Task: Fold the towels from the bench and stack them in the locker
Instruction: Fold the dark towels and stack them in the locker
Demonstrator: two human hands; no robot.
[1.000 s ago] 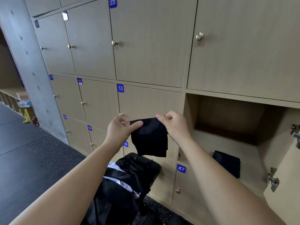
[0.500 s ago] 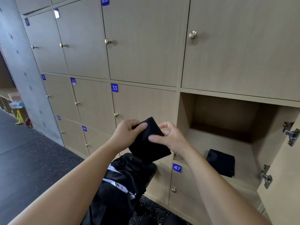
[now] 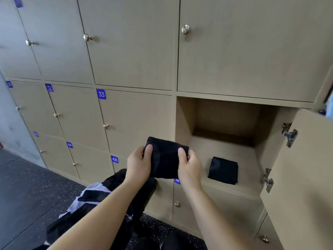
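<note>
Since a second ago the towel (image 3: 165, 159) has gone from hanging loose by its top corners to a compact folded pad, and both hands have come nearer the open locker (image 3: 185, 120). The left hand (image 3: 138, 166) grips the pad's left edge and the right hand (image 3: 190, 166) its right edge. Each thumb lies on top and the other fingers curl out of sight beneath, so neither hand is free. The pad is held in the air just left of the locker's opening, above a pile of cloth (image 3: 100, 197) in dark and pale pieces. What that pile lies on cannot be made out.

By its look the towel is light, soft and limp, so I judge the fold will fall open if one side is let go. Hold is best kept at the two side edges, pinching all the layers together, or with one flat hand slid under for the setting down. It seems neither fragile nor slippery.

It is plain black and matt, roughly rectangular, with a faint crease down the middle and rounded corners. A second towel (image 3: 223, 170), folded to a like shape, lies on the locker floor toward the front. The locker door (image 3: 306, 177) stands swung open at the right.
</note>
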